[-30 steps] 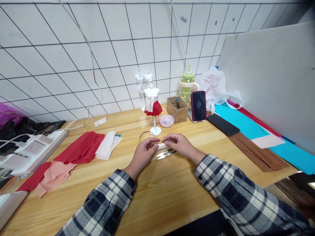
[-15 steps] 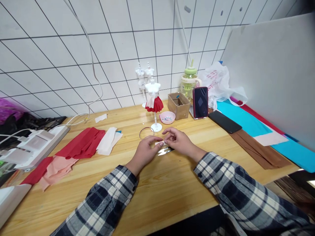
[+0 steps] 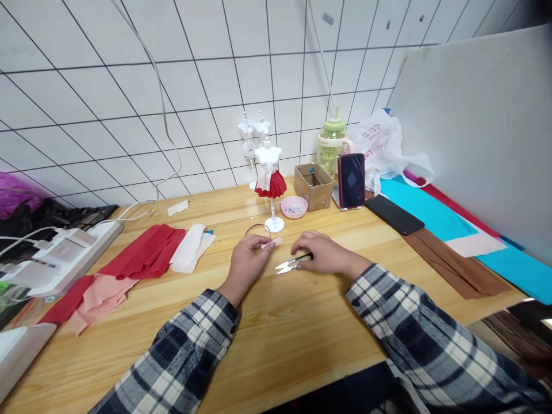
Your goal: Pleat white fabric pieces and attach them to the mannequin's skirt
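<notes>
A: Nearest us, the plaid sleeves came in from the lower left and lower right, over the wooden table!

B: And at the centre of the frame, the left hand had the small white strip, pinched between thumb and fingers, one end poking out rightward.

A: What about the right hand?

B: Just right of centre, fingers curled at the dark handles of the snips! Whether it gripped them or merely touched them, I couldn't tell. The blades pointed left, parted at the tips, on the open wood between the hands.

A: Out at the flanks, red cloth lay at left with white cloth beside it, and brown cloth stretched away at right.

B: Just beyond the left fingers sat a thin hoop, partly hidden behind them.

A: Then, up the middle, the front dress form stood upright in its red skirt, a pale piece hanging over the front.

B: Right of its base was the pink bowl, full of small bits, then the cardboard box and an upright phone.

A: And farthest back, upper centre, the white tiled wall!
</notes>
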Demonstrator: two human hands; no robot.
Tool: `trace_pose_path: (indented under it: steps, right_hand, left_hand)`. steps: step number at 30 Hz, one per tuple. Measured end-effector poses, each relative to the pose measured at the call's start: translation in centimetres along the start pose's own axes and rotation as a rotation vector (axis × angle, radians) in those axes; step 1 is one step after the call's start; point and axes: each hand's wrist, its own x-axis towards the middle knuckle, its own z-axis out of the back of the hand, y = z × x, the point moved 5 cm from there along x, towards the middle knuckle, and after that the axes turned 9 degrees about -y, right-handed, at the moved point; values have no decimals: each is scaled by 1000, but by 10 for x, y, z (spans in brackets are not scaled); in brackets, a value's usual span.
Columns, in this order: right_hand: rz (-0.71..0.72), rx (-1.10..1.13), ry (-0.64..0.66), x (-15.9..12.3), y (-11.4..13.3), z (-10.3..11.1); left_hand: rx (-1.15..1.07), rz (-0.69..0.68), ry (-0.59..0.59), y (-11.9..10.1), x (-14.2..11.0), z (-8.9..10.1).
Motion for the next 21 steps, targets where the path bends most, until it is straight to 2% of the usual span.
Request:
trace_pose_path:
  steps: [2, 5, 8, 10, 12, 15, 21]
  right_hand:
    - [-65, -127, -39, 0, -13, 4]
    - [-168, -223, -190, 0, -24, 16]
    - [-73, -107, -286, 2, -10, 19]
    - [38, 16, -290, 3, 6, 15]
    - [99, 45, -290, 4, 20, 9]
    - [84, -22, -286, 4, 28, 2]
    - [45, -185, -249, 2, 24, 2]
  left_hand:
    - [23, -47, -8, -2, 1, 1]
    - [103, -182, 9, -8, -1, 0]
    - [195, -294, 23, -14, -5, -1]
    - [230, -332, 35, -16, -7, -2]
    - [247, -347, 42, -17, -9, -3]
    - [256, -357, 70, -17, -10, -5]
    - [335, -333, 120, -20, -12, -7]
